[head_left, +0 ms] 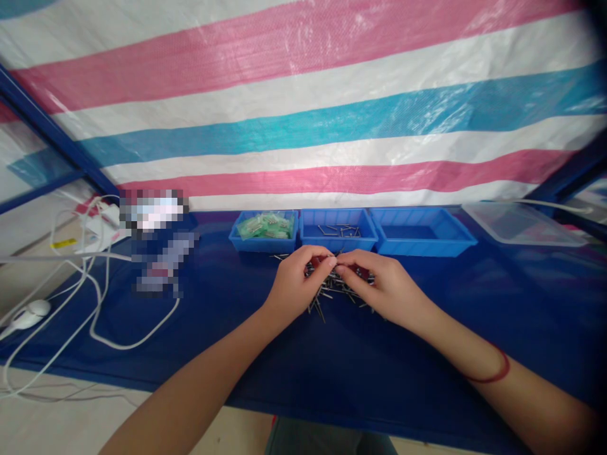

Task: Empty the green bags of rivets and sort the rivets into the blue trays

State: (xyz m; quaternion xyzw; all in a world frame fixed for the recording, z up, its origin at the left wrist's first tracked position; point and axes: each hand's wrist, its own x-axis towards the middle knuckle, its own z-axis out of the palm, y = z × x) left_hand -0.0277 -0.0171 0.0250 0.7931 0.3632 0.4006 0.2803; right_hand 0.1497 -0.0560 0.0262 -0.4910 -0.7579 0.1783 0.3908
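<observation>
In the head view, a loose heap of thin, silvery-grey metal pins (327, 292) lies on the glossy dark-blue bench (308, 373). A few similar thin metal pieces (348, 230) lie scattered in the middle blue rectangular plastic tray (337, 242), so the handling looks only partly done, with most pins loose; whether those few are finished pieces cannot be told. Green-tinted clear plastic packets (265, 225) fill the left-hand blue plastic tray (263, 244).

The bare left hand (298, 281) and bare right hand (386, 278) meet fingertip to fingertip above the heap. Their fingers are bent together as if pinching, but whether they grip a pin is hidden. Loose pins spread below and between them, towards the wearer.
</observation>
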